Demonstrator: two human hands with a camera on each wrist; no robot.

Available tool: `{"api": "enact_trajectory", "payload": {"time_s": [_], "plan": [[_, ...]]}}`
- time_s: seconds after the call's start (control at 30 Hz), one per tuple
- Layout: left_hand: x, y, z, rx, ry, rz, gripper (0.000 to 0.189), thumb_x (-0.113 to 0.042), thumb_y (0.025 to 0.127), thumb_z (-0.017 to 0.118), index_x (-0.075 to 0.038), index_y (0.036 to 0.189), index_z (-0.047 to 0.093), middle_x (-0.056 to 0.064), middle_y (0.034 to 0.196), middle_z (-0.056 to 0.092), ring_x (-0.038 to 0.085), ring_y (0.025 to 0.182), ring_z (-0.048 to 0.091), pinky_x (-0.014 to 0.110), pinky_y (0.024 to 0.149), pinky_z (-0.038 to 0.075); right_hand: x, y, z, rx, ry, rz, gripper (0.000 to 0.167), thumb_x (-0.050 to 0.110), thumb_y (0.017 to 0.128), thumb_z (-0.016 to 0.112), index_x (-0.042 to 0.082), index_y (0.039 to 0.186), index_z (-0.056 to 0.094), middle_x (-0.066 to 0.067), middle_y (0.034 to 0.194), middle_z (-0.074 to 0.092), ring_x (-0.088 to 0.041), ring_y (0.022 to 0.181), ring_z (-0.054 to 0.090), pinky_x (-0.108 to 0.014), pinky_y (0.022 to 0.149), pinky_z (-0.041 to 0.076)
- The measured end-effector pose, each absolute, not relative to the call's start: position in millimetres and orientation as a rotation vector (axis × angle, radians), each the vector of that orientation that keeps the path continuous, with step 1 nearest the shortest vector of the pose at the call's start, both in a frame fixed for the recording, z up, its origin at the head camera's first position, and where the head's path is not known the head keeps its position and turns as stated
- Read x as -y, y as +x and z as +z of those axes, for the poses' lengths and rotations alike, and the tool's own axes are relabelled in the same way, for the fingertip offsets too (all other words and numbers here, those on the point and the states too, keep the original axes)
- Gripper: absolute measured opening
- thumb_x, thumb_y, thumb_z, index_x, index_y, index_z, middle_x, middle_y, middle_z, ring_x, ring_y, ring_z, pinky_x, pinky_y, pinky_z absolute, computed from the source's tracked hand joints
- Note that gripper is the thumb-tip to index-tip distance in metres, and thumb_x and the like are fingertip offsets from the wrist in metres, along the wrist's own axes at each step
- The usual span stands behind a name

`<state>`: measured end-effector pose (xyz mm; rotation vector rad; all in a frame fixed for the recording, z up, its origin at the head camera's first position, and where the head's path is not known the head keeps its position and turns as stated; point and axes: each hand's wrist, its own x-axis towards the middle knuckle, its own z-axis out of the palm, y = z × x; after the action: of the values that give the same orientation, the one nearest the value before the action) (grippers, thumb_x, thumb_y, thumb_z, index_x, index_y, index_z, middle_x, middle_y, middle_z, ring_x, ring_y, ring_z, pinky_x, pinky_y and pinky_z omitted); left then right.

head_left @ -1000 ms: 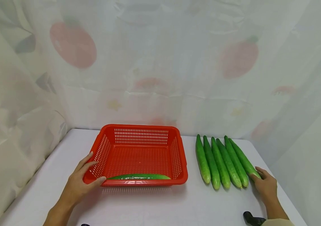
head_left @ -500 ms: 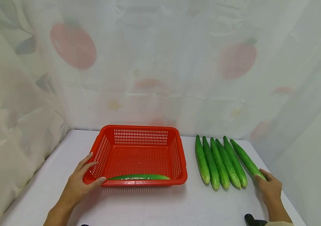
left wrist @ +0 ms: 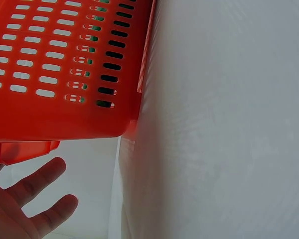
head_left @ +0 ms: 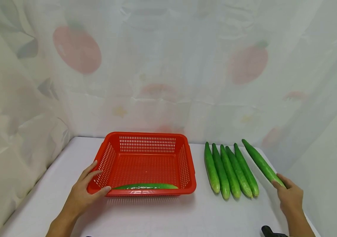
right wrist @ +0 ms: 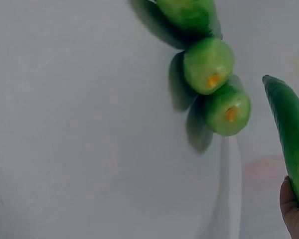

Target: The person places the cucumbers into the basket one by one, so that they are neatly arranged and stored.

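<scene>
My right hand grips the pale near end of a long green cucumber, whose dark tip points away and up to the left. In the right wrist view, the thumb lies along this cucumber at the right edge. My left hand rests at the near left corner of a red plastic basket, thumb on the front rim and fingers spread along the left side. Its fingers look straight in the left wrist view, beside the basket's slotted wall. One cucumber lies inside along the front wall.
Several more cucumbers lie side by side right of the basket, pale ends toward me. A white cloth covers the table. A printed curtain hangs close behind and at both sides. Something black shows near the right wrist.
The right hand has drawn the rightmost cucumber away from the row to the right, and its far tip has risen. The left hand and basket stay in place.
</scene>
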<state>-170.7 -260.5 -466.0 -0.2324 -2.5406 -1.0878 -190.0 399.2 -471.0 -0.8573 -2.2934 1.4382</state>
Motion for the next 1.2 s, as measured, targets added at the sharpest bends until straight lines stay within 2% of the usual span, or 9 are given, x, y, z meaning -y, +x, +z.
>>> {"api": "enact_trajectory", "payload": {"time_s": [0.23,0.37,0.47,0.6,0.7,0.83,1.03,1.2], "plan": [[261,-170,-467,2.546,-0.231,-1.095,0.058,-0.032,0.076,0.083,-0.006,0.122,0.059,-0.003,0.152,0.032,0.031,0.131,0.035,0.062,0.088,0.036,-396,-185,-454,2.355,-0.803,1.417,0.056,0.026,0.095,0.062,0.005,0.144,0.044,-0.021,0.144,0.041,-0.029,0.119,0.040,-0.035,0.094,0.038],[261,-171,-469,2.547,-0.233,-1.098,0.058,-0.031,0.075,0.083,-0.006,0.122,0.059,-0.003,0.152,0.032,0.031,0.131,0.035,0.062,0.088,0.035,-392,-181,-446,2.378,-0.744,1.422,0.055,0.027,0.095,0.062,0.007,0.143,0.045,-0.018,0.141,0.042,-0.023,0.113,0.043,-0.019,0.080,0.041],[262,-172,-470,2.545,-0.231,-1.094,0.058,-0.031,0.075,0.083,-0.007,0.122,0.059,-0.003,0.152,0.032,0.028,0.132,0.034,0.062,0.088,0.035,-389,-177,-439,2.381,-0.652,1.424,0.054,0.029,0.093,0.066,0.008,0.141,0.050,-0.006,0.130,0.052,-0.014,0.106,0.047,-0.011,0.072,0.039],[263,-172,-471,2.540,-0.231,-1.089,0.058,-0.031,0.075,0.084,-0.007,0.122,0.060,-0.004,0.152,0.032,0.022,0.133,0.033,0.061,0.088,0.036,-386,-173,-430,2.390,-0.488,1.418,0.055,0.031,0.090,0.070,0.009,0.137,0.055,0.018,0.111,0.056,0.000,0.098,0.048,-0.010,0.073,0.039],[263,-172,-472,2.539,-0.230,-1.088,0.058,-0.031,0.075,0.084,-0.007,0.122,0.060,-0.004,0.152,0.032,0.018,0.133,0.032,0.061,0.088,0.036,-383,-171,-423,2.424,-0.395,1.385,0.054,0.032,0.090,0.069,0.010,0.137,0.055,0.025,0.107,0.054,0.005,0.096,0.047,-0.010,0.073,0.038],[263,-172,-472,2.539,-0.229,-1.099,0.058,-0.031,0.075,0.084,-0.008,0.123,0.060,-0.004,0.152,0.032,0.016,0.134,0.032,0.061,0.089,0.035,-378,-170,-414,2.425,-0.311,1.413,0.052,0.032,0.091,0.069,0.010,0.136,0.056,0.025,0.107,0.054,0.006,0.095,0.048,-0.009,0.073,0.039],[262,-172,-471,2.542,-0.226,-1.103,0.059,-0.032,0.075,0.083,-0.007,0.123,0.060,-0.004,0.152,0.032,0.021,0.133,0.032,0.061,0.088,0.035,-369,-171,-404,2.214,-0.146,1.779,0.042,0.015,0.090,0.070,0.008,0.131,0.061,0.018,0.110,0.055,0.000,0.100,0.049,-0.008,0.076,0.042],[262,-172,-471,2.535,-0.228,-1.105,0.059,-0.031,0.075,0.084,-0.007,0.123,0.060,-0.004,0.152,0.032,0.017,0.134,0.032,0.060,0.089,0.035,-361,-174,-398,2.110,0.019,1.903,0.037,0.003,0.091,0.066,0.003,0.128,0.062,0.013,0.112,0.058,-0.002,0.102,0.051,-0.010,0.079,0.043]]}}
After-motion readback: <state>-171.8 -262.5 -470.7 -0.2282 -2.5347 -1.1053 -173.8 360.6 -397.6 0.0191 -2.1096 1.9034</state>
